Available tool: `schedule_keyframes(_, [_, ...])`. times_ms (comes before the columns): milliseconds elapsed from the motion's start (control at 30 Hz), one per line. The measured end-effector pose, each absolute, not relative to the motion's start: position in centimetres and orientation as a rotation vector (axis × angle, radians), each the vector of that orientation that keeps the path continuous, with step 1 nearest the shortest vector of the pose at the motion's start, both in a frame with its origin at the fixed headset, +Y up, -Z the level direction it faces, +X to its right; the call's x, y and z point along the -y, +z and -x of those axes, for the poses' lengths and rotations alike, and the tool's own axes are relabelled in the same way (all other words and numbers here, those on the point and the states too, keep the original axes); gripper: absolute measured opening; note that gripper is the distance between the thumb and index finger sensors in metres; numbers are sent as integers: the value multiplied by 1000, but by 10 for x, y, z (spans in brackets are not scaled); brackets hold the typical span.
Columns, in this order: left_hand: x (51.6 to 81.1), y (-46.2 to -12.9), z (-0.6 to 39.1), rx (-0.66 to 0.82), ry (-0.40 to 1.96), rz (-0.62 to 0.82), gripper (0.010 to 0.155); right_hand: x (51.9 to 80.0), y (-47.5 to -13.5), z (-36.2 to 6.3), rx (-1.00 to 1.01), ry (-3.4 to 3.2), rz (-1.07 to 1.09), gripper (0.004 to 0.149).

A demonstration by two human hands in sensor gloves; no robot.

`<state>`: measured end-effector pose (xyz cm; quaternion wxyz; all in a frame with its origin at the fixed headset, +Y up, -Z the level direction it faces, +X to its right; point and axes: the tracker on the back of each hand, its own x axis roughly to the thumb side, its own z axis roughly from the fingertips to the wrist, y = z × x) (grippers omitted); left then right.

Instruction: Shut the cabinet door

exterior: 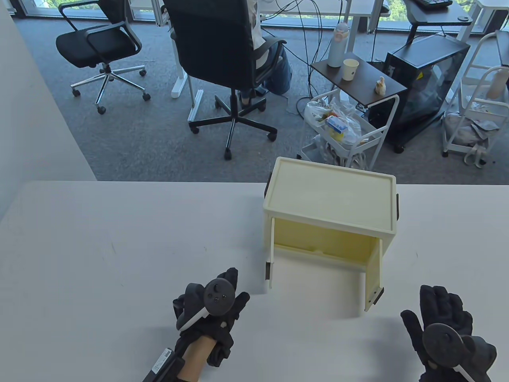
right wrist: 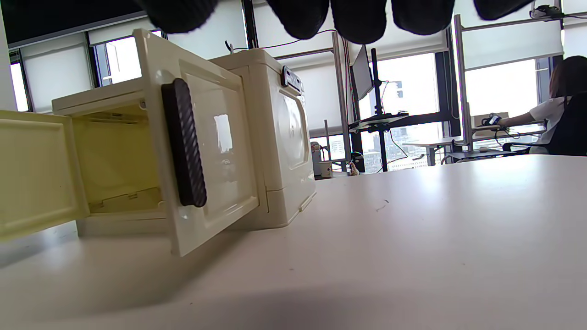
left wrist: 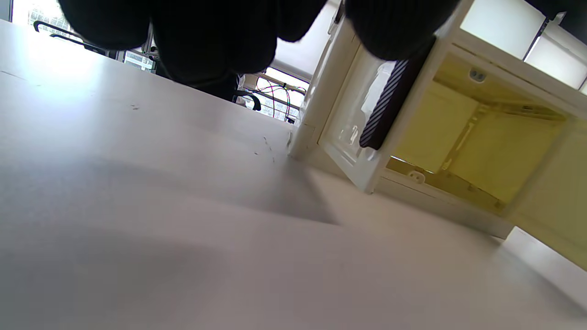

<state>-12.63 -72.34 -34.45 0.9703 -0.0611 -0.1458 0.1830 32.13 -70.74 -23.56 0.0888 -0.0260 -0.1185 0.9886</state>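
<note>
From the table view, a cream cabinet (exterior: 332, 203) stands on the white counter (exterior: 119, 246), toward the far edge and right of the middle, with its open front facing the person. Both of its doors stand swung out toward the near side: the left door (exterior: 270, 254) is seen nearly edge-on, and the right door (exterior: 374, 278) shows its pale yellow inner face. The left hand (exterior: 212, 308) lies near the left door's free edge, apart from it, fingers pointing toward the cabinet; its grip holds nothing, though how far the fingers are spread cannot be told under the tracker. The right hand (exterior: 445, 330) hangs over the counter near the right door, apart from it, fingers spread and grip loose around nothing. Beyond the counter stand office chairs (exterior: 222, 59) and a small white cart (exterior: 350, 119).

In the left wrist view, dark gloved fingers (left wrist: 206, 41) hang from the top edge above the bare counter (left wrist: 183, 229). The left door (left wrist: 353, 128) carries a dark ribbed handle (left wrist: 390, 105) on its outer face, and the yellow interior of the cabinet (left wrist: 481, 137) shows beside it.

In the right wrist view, fingertips (right wrist: 357, 18) hang at the top, touching nothing. The right door (right wrist: 215, 151) juts toward the camera with its dark ribbed handle (right wrist: 183, 142) upright, and the left door (right wrist: 32, 174) stands open across the opening.
</note>
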Motion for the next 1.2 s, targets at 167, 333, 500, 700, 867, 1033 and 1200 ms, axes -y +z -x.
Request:
schedule_keyframes(167, [727, -362, 114, 301, 370, 142, 69, 707, -236, -320, 362, 2938, 54, 74])
schedule_keyframes(333, [732, -374, 101, 318, 381, 161, 68, 707, -236, -320, 347, 2928, 44, 74])
schedule_keyframes(500, [732, -382, 86, 345, 386, 165, 65, 707, -236, -320, 343, 2924, 37, 74])
schedule_keyframes(700, [729, -388, 72, 360, 418, 173, 62, 707, -236, -318, 344, 2933, 27, 73])
schedule_keyframes(867, [726, -393, 57, 364, 407, 174, 60, 707, -236, -317, 337, 2945, 24, 73])
schedule_keyframes(1033, [723, -401, 38, 369, 382, 176, 56, 707, -237, -317, 333, 2941, 25, 73])
schedule_keyframes(1200, [722, -411, 16, 373, 373, 179, 54, 706, -237, -318, 330, 2933, 32, 73])
